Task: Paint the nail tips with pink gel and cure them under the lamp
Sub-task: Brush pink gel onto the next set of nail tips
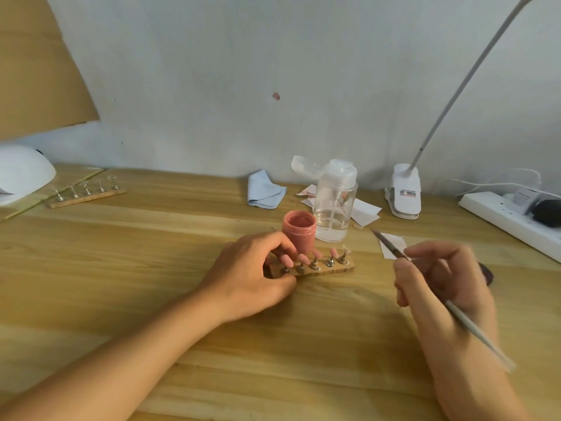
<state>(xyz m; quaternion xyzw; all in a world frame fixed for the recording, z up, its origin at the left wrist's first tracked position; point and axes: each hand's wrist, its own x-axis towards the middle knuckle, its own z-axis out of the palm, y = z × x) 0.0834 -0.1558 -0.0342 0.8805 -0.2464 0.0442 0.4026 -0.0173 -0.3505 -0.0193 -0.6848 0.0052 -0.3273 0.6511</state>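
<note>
A small wooden holder strip point(331, 270) lies mid-table with several nail tips on metal pegs; most tips look pink, the rightmost one point(345, 250) looks clear. My left hand point(255, 275) grips the strip's left end between fingers and thumb. Just behind the strip stands an open jar of pink gel point(299, 235). My right hand point(440, 281) holds a thin brush point(391, 249) like a pen, its dark tip raised to the right of the strip, apart from the tips. The white curing lamp point(21, 173) sits at the far left edge.
A second wooden strip point(88, 196) with clear tips lies near the lamp. A clear pump bottle point(334, 205), blue cloth point(264, 191), paper scraps point(391, 244), a clip-on desk lamp point(405, 192) and a power strip point(510, 220) stand along the back and right.
</note>
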